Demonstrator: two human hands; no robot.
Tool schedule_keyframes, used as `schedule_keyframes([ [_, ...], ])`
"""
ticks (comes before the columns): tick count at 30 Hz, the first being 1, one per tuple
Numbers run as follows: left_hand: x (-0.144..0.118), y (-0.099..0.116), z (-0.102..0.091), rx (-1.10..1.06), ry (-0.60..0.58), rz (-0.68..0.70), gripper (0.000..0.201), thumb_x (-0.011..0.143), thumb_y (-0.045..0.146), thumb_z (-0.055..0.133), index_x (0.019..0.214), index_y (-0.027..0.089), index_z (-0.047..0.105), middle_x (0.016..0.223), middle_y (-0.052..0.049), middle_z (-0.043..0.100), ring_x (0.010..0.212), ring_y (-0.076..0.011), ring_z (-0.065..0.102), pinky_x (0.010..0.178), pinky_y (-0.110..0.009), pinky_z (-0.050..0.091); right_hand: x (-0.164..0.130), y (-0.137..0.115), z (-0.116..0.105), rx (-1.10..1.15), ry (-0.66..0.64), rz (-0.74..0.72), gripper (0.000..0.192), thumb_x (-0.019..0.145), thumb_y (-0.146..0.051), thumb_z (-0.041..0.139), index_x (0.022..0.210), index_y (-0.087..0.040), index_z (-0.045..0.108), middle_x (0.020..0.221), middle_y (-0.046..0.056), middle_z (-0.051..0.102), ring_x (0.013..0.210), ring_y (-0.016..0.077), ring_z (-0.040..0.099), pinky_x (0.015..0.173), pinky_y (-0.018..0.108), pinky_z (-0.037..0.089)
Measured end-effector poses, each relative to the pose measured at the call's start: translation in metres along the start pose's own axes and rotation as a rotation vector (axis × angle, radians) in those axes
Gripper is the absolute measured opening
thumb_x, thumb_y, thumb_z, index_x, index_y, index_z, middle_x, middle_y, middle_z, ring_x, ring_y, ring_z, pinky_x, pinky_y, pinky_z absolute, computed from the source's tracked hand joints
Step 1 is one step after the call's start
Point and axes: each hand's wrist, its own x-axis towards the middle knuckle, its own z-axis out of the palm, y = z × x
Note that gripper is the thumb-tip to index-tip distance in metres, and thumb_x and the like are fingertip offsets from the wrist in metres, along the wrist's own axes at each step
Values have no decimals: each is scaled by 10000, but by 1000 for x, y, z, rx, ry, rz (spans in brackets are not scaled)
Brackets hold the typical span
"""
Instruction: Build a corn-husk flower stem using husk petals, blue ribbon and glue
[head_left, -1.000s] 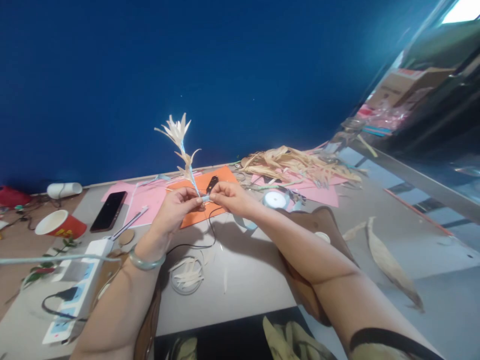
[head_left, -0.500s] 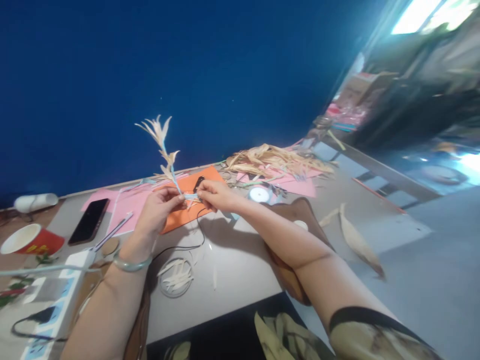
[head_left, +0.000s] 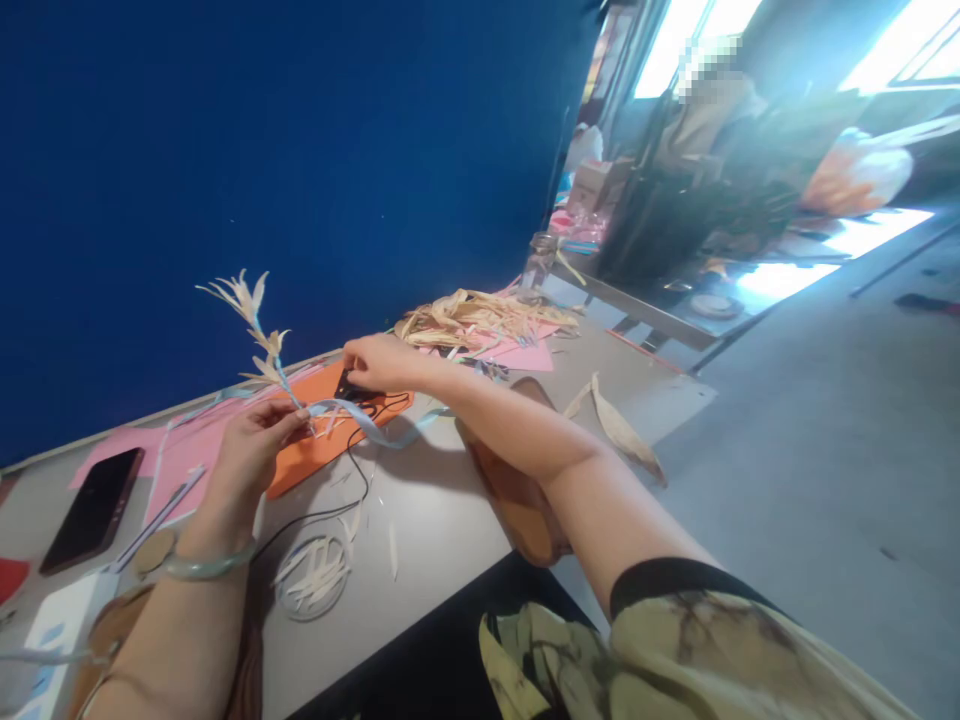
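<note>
My left hand is closed in a pinch around the thin stem of a flower made of pale dried husk, which leans up against the blue backdrop. From its fingertips a light blue ribbon strip curls loosely to the right. My right hand reaches over an orange sheet, its fingers bent onto a black corded tool whose shape is mostly hidden. A black cord loops from the sheet towards my left forearm.
A round dish of pale strips sits near the front. A heap of dried husks lies on pink paper behind my right arm. At left are a phone, a pen and a power strip. A brown case lies under my right arm.
My right hand has left the blue ribbon and moved back to the black tool, so the ribbon now hangs loose. The left hand still holds the flower. The view has swung right.
</note>
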Motion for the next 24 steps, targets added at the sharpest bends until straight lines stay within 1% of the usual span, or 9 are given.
schedule_keyframes([
  [3, -1, 1, 0, -14, -4, -1, 393, 409, 307, 902, 677, 145, 665, 602, 3, 657, 524, -136, 630, 542, -260, 569, -6, 31, -39, -126, 60, 140, 191, 802, -171, 611, 961, -165, 717, 990, 94, 723, 808, 184, 601, 659, 275, 364],
  [6, -3, 1, 1, -32, -20, -5, 386, 431, 303, 903, 697, 133, 681, 622, -5, 672, 539, -131, 643, 577, -255, 576, -23, 73, -73, -229, 98, 367, 167, 805, -185, 636, 924, -148, 748, 924, 120, 727, 809, 213, 630, 677, 295, 394],
  [9, -5, 0, 2, -49, -43, -18, 387, 447, 297, 906, 716, 126, 686, 634, -9, 683, 547, -135, 656, 601, -261, 587, -46, 113, -90, -344, 26, 619, 188, 799, -175, 649, 943, -133, 763, 938, 142, 735, 857, 235, 659, 714, 295, 427],
  [11, -6, 0, 3, -57, -44, -30, 392, 438, 288, 912, 712, 131, 679, 634, -7, 687, 541, -144, 661, 591, -268, 589, -61, 135, -91, -364, -7, 680, 192, 772, -126, 660, 930, -96, 765, 929, 165, 738, 894, 252, 666, 728, 291, 437],
  [12, -6, 0, 3, -58, -39, -35, 396, 432, 284, 914, 709, 134, 675, 632, -7, 688, 536, -147, 661, 581, -269, 586, -68, 144, -89, -357, -35, 701, 173, 754, -104, 665, 892, -85, 767, 892, 165, 741, 869, 248, 670, 714, 284, 440],
  [14, -7, -1, 3, -56, -41, -41, 400, 436, 284, 917, 715, 134, 673, 635, -10, 693, 532, -146, 659, 573, -265, 582, -79, 158, -81, -315, -89, 721, 148, 747, -83, 653, 843, -84, 767, 832, 143, 744, 789, 215, 671, 670, 261, 442],
  [17, -8, -2, 2, -50, -60, -43, 402, 454, 293, 920, 724, 126, 674, 634, -14, 695, 533, -135, 656, 582, -251, 579, -87, 175, -68, -238, -126, 733, 164, 788, -97, 623, 869, -79, 765, 834, 121, 750, 715, 156, 659, 628, 219, 438],
  [20, -8, -4, 1, -42, -87, -37, 394, 466, 298, 922, 724, 120, 682, 626, -13, 695, 538, -126, 653, 587, -234, 576, -87, 187, -54, -183, -143, 742, 189, 841, -181, 620, 886, -66, 763, 821, 122, 748, 684, 134, 650, 618, 201, 437],
  [24, -7, -4, 2, -17, -139, -33, 365, 527, 332, 906, 743, 115, 708, 639, -32, 711, 584, -131, 673, 610, -222, 579, -82, 196, -36, -173, -139, 754, 336, 828, -408, 683, 792, -84, 764, 718, 117, 721, 692, 181, 649, 633, 232, 444],
])
